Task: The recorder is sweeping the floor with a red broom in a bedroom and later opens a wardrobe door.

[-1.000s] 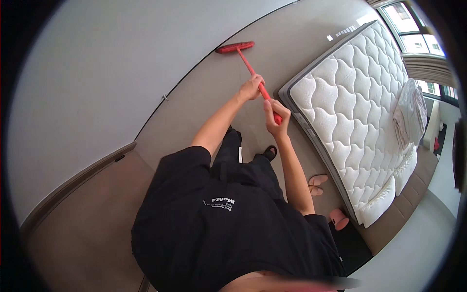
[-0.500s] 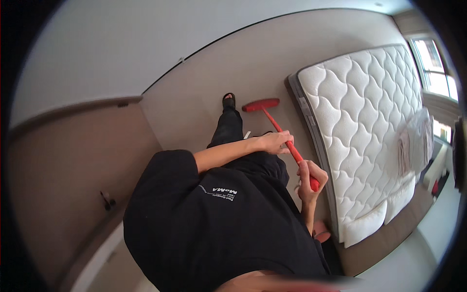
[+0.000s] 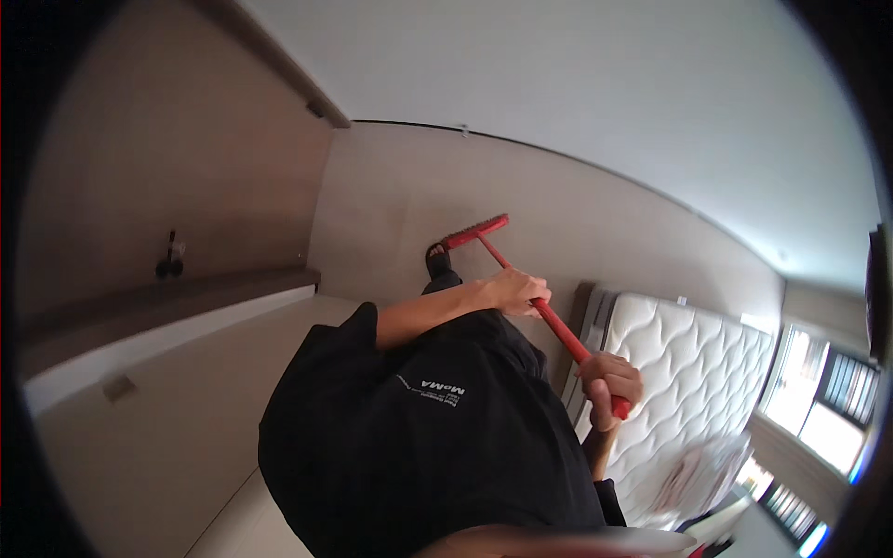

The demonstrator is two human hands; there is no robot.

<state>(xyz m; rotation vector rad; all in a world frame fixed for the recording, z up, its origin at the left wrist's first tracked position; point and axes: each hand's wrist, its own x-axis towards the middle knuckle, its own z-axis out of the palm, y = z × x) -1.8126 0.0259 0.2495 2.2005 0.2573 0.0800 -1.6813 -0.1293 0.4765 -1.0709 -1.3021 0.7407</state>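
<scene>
A red push broom (image 3: 558,327) slants across the front of my body, its wide head (image 3: 479,231) beyond my hands with short dark bristles along one edge. My left hand (image 3: 516,291) is wrapped round the middle of the handle. Close to the handle's end, my right hand (image 3: 609,383) is closed on it, and the red tip sticks out below the fist. The broom's head lies beside my foot in a dark sandal (image 3: 438,259), seeming to touch or overlap its toe end.
A white quilted mattress (image 3: 693,372) on a bed stands to my right, with a plastic-wrapped bundle (image 3: 702,474) on it. Beyond are windows (image 3: 819,391). A brown panel with a ledge (image 3: 186,302) runs along the left, and a pale wall (image 3: 595,102) rises ahead.
My view has swung to the right, so the bed sits lower and more of the left panel shows. The broom head has moved to my foot and tilted; both hands keep their hold.
</scene>
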